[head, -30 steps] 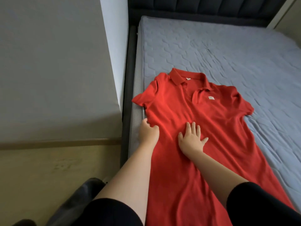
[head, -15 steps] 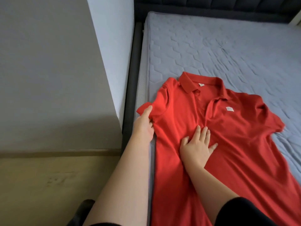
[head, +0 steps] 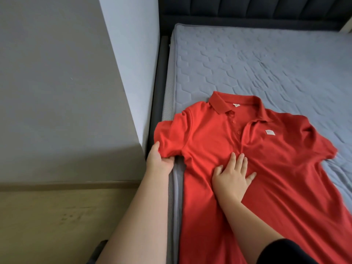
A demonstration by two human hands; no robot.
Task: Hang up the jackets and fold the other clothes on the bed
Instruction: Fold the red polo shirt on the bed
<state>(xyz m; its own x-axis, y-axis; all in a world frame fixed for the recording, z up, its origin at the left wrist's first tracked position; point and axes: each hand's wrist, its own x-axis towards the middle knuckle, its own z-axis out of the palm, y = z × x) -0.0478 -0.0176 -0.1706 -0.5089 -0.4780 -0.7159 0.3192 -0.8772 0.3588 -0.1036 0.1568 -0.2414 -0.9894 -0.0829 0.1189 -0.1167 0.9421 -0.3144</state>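
We are folding the red polo shirt (head: 276, 168), flat on the bed (head: 247, 63) by its near left edge; our left hand (head: 159, 161) clamps its sleeve (head: 169, 138) in curled fingers (head: 169, 159); our right hand (head: 231, 180) presses the chest, fingers apart; next, we judge, the sleeve folds inward.

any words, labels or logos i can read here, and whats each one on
Nothing here can be read as words.
White chest patch on the red polo shirt: it has dark print, too blurred to read.
White neck tag inside the collar: too small to read.
No other text, numbers or signs show.
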